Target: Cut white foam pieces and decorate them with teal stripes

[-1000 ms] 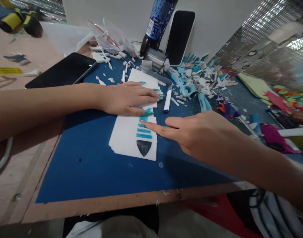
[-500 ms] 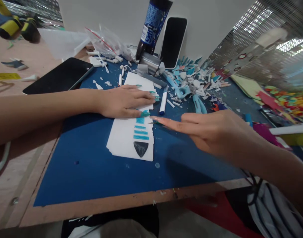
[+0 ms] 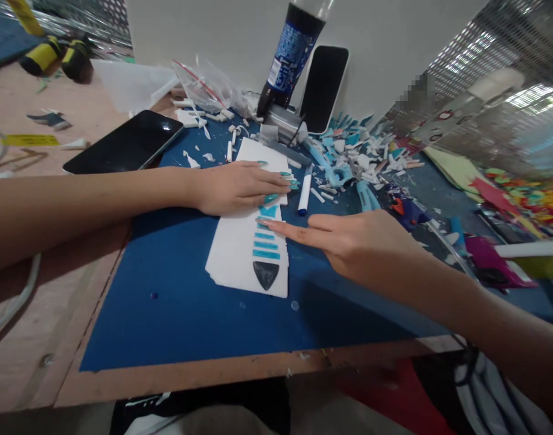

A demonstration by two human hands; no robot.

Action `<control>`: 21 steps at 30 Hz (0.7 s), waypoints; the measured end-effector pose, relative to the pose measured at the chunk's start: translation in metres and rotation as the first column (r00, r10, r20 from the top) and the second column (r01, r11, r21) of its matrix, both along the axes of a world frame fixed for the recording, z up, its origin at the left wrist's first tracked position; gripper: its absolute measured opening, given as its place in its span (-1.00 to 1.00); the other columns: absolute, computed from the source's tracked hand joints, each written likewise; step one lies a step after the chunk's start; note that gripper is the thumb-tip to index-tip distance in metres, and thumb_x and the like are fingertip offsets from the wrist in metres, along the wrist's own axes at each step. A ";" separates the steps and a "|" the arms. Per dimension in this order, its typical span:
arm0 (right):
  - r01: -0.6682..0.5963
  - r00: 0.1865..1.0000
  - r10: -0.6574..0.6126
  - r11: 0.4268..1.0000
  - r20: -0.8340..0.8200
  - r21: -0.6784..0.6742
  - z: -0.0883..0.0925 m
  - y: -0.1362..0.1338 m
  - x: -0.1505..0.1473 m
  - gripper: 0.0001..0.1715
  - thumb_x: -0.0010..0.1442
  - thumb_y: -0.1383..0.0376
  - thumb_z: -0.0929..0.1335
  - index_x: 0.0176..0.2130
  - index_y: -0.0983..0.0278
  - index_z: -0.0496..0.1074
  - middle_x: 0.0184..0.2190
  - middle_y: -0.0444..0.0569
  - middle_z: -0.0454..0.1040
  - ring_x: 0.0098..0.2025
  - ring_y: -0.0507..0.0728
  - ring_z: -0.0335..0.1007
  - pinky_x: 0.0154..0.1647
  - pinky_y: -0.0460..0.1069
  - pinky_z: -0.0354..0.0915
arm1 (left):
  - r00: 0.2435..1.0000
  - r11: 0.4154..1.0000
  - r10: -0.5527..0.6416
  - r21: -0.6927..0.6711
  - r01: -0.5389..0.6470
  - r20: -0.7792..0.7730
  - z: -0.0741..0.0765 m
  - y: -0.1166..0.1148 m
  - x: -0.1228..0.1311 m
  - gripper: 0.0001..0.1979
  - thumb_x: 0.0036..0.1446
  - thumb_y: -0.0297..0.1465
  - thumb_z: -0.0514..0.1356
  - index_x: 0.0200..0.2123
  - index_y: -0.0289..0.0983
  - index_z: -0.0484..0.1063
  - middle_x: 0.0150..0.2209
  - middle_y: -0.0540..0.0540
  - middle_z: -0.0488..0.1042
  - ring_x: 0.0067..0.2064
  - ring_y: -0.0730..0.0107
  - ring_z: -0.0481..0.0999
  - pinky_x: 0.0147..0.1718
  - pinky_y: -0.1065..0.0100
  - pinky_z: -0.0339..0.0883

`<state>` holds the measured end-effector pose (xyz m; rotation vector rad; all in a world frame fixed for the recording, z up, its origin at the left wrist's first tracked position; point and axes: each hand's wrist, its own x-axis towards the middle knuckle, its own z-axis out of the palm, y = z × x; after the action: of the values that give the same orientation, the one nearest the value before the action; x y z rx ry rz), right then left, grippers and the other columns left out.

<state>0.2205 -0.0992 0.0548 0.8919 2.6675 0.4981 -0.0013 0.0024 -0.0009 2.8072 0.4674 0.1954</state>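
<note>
A white foam sheet (image 3: 235, 254) lies on the blue cutting mat (image 3: 177, 314), with teal strips (image 3: 266, 244) and a dark pointed piece (image 3: 265, 273) stuck on it. My left hand (image 3: 240, 187) lies flat on the sheet's upper part, fingers stretched out, teal nails showing. My right hand (image 3: 353, 244) comes in from the right with its index finger extended, the fingertip touching the sheet at the top teal strip; the other fingers are curled under. Neither hand holds anything.
A white marker (image 3: 304, 192) lies just right of the sheet. Foam scraps (image 3: 362, 154), blue cutters (image 3: 367, 196) and a glue gun (image 3: 410, 211) litter the back right. A soda bottle (image 3: 289, 57), an upright phone (image 3: 324, 87) and a flat tablet (image 3: 125, 142) stand behind.
My right index fingertip drew back off the sheet's right edge, then returned onto the teal strips. The left hand stayed pressed on the sheet. The camera view shifted slightly.
</note>
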 end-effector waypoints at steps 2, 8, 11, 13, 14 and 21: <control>0.020 1.000 -0.020 1.000 0.014 -0.022 0.000 0.000 -0.001 -0.11 0.12 0.57 0.15 0.31 -0.04 0.01 -0.44 -0.12 0.43 -0.64 -0.05 -0.14 -0.59 -0.09 -0.26 | 1.000 1.000 0.002 0.013 -0.002 0.000 -0.001 0.000 0.000 -0.46 0.32 -0.24 -0.24 0.28 -0.30 0.10 0.34 -0.14 0.04 0.36 0.23 0.00 0.29 0.12 -0.15; 0.061 0.996 -0.058 0.997 0.075 -0.046 0.003 0.000 -0.006 -0.14 0.13 0.58 0.15 0.32 0.03 0.03 -0.56 -0.15 0.36 -0.65 -0.03 -0.18 -0.61 -0.09 -0.26 | 1.000 1.000 0.009 0.030 -0.008 -0.028 0.000 0.000 0.001 -0.44 0.31 -0.25 -0.26 0.28 -0.34 0.09 0.34 -0.13 0.04 0.36 0.25 -0.01 0.28 0.14 -0.15; 0.087 0.992 -0.081 0.994 0.093 -0.060 0.005 -0.001 -0.009 -0.15 0.14 0.58 0.16 0.32 0.03 0.05 -0.54 -0.13 0.39 -0.66 -0.04 -0.14 -0.62 -0.09 -0.25 | 1.000 0.999 0.013 0.032 -0.012 -0.027 -0.001 0.000 0.001 -0.43 0.31 -0.24 -0.26 0.28 -0.34 0.09 0.34 -0.14 0.04 0.36 0.24 0.00 0.28 0.14 -0.15; 0.108 0.988 -0.100 0.992 0.114 -0.069 0.007 -0.001 -0.011 -0.15 0.15 0.57 0.17 0.31 0.01 0.03 -0.49 -0.12 0.44 -0.65 -0.04 -0.10 -0.63 -0.09 -0.24 | 1.000 0.999 0.012 0.031 -0.011 -0.024 -0.002 0.001 0.001 -0.44 0.32 -0.24 -0.26 0.29 -0.32 0.09 0.34 -0.13 0.04 0.36 0.25 0.00 0.28 0.15 -0.15; 0.117 0.986 -0.108 0.990 0.125 -0.072 0.008 -0.001 -0.011 -0.14 0.14 0.57 0.18 0.31 -0.01 0.02 -0.46 -0.12 0.45 -0.65 -0.04 -0.08 -0.63 -0.10 -0.23 | 1.000 0.999 0.011 0.032 -0.010 -0.022 -0.002 0.001 0.000 -0.45 0.32 -0.24 -0.26 0.29 -0.31 0.08 0.34 -0.13 0.04 0.36 0.26 0.00 0.28 0.17 -0.16; 0.109 0.988 -0.101 0.992 0.113 -0.068 0.008 0.000 -0.012 -0.15 0.16 0.54 0.19 0.31 -0.05 0.02 -0.39 -0.11 0.51 -0.64 -0.04 -0.01 -0.64 -0.10 -0.23 | 1.000 0.999 0.007 0.032 -0.006 -0.025 -0.003 0.001 0.000 -0.45 0.33 -0.22 -0.26 0.28 -0.28 0.09 0.35 -0.11 0.03 0.35 0.24 0.01 0.28 0.13 -0.15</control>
<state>0.2081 -0.0992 0.0629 0.9499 2.5084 0.4086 -0.0008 0.0039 -0.0038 2.8430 0.4835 0.1713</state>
